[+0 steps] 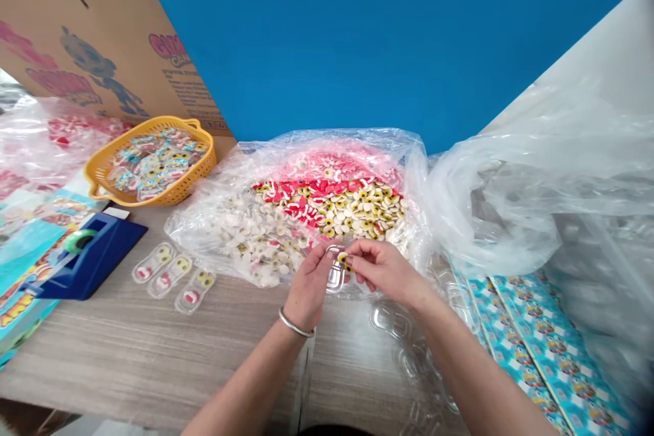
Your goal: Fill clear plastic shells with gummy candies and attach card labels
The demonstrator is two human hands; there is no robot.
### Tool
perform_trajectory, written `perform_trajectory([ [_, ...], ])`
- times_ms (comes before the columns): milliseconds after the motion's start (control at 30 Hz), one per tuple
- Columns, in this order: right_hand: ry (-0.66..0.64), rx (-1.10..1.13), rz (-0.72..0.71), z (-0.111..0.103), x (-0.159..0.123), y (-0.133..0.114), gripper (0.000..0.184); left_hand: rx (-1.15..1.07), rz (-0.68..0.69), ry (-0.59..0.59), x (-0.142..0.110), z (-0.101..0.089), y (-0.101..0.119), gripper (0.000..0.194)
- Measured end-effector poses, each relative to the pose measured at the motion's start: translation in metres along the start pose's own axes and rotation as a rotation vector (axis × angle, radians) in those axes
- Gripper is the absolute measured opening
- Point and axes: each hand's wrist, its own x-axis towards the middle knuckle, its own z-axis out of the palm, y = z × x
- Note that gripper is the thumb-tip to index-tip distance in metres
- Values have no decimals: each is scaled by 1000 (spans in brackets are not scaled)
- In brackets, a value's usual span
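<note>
Blue wall rose beyond my wood-grain desk. My left hand held a clear plastic tray over the desk, and my right hand pinched a yellow eyeball gummy just above it, fingertips closed. Three filled trays lay toward the desk's left edge, near a yellow basket of wrapped packs. Empty trays sat toward the front right, and an open plastic bag held a large heap of gummies.

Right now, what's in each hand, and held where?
The left hand grips a clear plastic blister tray by its side edge; the right hand pinches a yellow eyeball gummy by its rim, between fingertips.
</note>
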Motion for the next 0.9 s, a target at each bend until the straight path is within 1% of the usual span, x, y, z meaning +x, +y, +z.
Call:
perform_trajectory([
  [33,29,-64,-56,5,-4,-2,13,5,23,-11,-1,1,-1,37],
  [133,156,-307,-262,17,-10,-6,20,29,59,-24,-6,3,-5,38],
  [200,201,-398,-314,22,-12,-7,20,33,33,-50,-7,3,-8,39],
  [267,229,-423,-317,24,-14,-5,20,-4,-12,-90,-8,3,-12,36],
  [333,239,-382,-311,25,-16,0,20,-65,-46,-113,-7,3,-14,35],
  [400,231,-227,-259,26,-18,5,22,-114,-72,-100,-7,3,-14,35],
  [500,196,95,-110,28,-21,14,23,-125,-109,-34,-7,5,-13,34],
  [533,188,160,-87,28,-22,16,21,-119,-115,-15,-7,6,-12,35],
  [567,193,178,-96,29,-24,18,20,-115,-112,-2,-7,6,-12,35],
  [633,243,86,-190,29,-26,21,23,-117,-96,5,-8,7,-12,35],
  [733,333,-154,-343,30,-30,21,30,-112,-52,16,-9,7,-14,34],
  [800,384,-235,-376,33,-32,19,30,-90,-31,30,-9,8,-16,34],
  [900,452,-238,-374,37,-34,16,25,-57,-29,6,-9,10,-17,32],
])
